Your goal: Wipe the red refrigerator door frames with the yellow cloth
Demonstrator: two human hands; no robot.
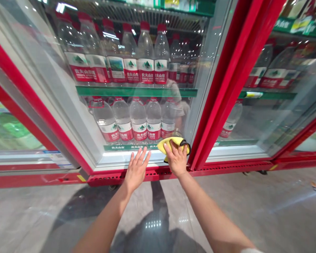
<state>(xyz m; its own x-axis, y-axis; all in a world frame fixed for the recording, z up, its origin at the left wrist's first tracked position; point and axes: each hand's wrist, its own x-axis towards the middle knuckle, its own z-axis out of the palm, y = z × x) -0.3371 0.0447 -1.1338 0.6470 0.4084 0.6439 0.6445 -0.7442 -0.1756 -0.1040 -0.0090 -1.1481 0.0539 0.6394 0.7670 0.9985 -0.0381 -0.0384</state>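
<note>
Nearest, our left hand point(136, 170) spread open and empty beside our right hand point(178, 160), which pressed a yellow cloth point(171, 145) to the glass door's point(183, 123) lower corner, bottles point(139, 121) standing on shelves behind.

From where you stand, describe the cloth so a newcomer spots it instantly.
Find the red-framed cooler door with water bottles behind its glass. At its lower right corner, the right hand presses a cloth. It's yellow with black edging; the left hand has none.
</note>
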